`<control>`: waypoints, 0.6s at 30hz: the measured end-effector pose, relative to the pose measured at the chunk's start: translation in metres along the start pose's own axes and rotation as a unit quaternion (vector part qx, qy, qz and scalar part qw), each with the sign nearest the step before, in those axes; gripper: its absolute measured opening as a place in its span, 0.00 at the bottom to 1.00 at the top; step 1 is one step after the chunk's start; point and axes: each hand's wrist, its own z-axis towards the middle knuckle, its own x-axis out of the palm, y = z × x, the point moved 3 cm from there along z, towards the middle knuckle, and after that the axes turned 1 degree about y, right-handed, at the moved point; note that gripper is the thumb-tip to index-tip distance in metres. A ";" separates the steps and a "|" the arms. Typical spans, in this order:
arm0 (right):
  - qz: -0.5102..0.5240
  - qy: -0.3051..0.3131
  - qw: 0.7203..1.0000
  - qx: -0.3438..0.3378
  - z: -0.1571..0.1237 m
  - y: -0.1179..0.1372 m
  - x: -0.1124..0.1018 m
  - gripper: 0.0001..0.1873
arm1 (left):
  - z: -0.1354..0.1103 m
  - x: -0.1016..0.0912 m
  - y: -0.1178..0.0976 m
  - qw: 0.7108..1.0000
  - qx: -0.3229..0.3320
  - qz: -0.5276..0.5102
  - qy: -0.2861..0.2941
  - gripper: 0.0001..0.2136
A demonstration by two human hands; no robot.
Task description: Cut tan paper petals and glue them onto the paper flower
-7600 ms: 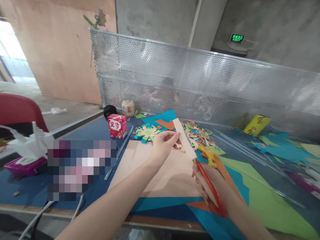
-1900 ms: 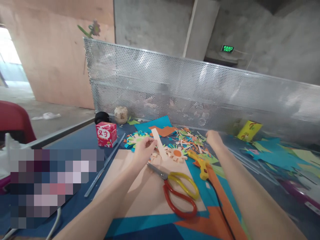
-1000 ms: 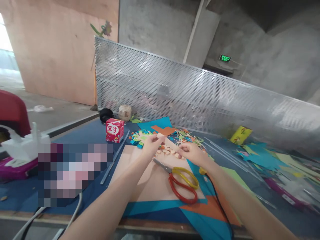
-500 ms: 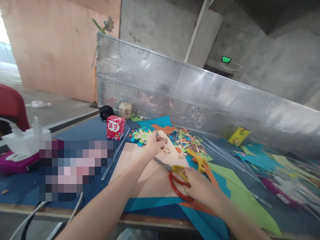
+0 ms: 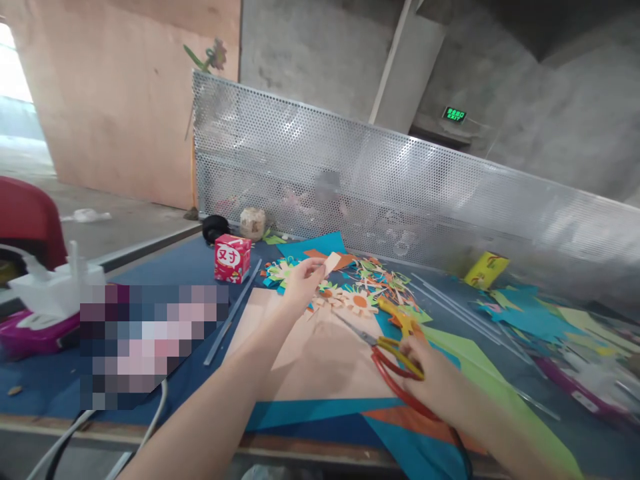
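Observation:
My left hand (image 5: 303,283) pinches a short pale peach paper strip (image 5: 333,264) above the far edge of a large peach sheet (image 5: 320,363). In my right hand (image 5: 425,363) is a pair of scissors (image 5: 383,343) with red and yellow handles, the blades pointing left over the sheet. Just beyond the blades lie paper flowers, one with peach petals and an orange centre (image 5: 359,301). Another flower, with blue and green layers (image 5: 281,272), is partly behind my left hand. A yellow glue gun (image 5: 400,316) rests beside my right hand.
Paper scraps (image 5: 385,280) are heaped behind the flowers. A red box (image 5: 233,259) stands at the back left, a yellow box (image 5: 486,269) at the back right. Green sheets (image 5: 480,367) lie to the right. A perforated metal screen (image 5: 300,147) bounds the far edge. Clear sticks (image 5: 233,313) lie left.
My right hand has drawn the scissors right and toward me, away from the left hand. The strip in my left hand now looks shorter and sticks up to the right.

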 end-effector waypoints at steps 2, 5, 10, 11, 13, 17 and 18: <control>0.039 -0.019 0.999 0.021 -0.009 -0.010 -0.006 0.15 | -0.002 0.004 -0.001 0.999 -0.011 0.000 0.036 0.10; 0.087 -0.035 0.994 0.062 -0.017 -0.016 -0.011 0.25 | -0.010 0.014 -0.006 0.996 -0.018 -0.007 0.088 0.12; 0.118 -0.065 0.990 0.042 -0.015 -0.009 -0.009 0.24 | -0.021 0.027 -0.008 0.990 -0.050 -0.037 0.123 0.09; 0.116 -0.070 0.990 0.040 -0.013 -0.008 -0.007 0.24 | -0.021 0.029 -0.007 0.989 -0.055 -0.050 0.124 0.09; 0.111 -0.061 0.991 0.038 -0.009 -0.007 -0.003 0.23 | -0.021 0.030 -0.005 0.988 -0.055 -0.079 0.118 0.11; 0.108 -0.051 0.993 -0.004 -0.006 -0.002 0.000 0.17 | -0.022 0.030 -0.005 0.988 -0.056 -0.091 0.109 0.12; 0.106 -0.055 0.993 -0.016 -0.007 0.001 0.000 0.16 | -0.023 0.031 -0.006 0.988 -0.059 -0.087 0.111 0.12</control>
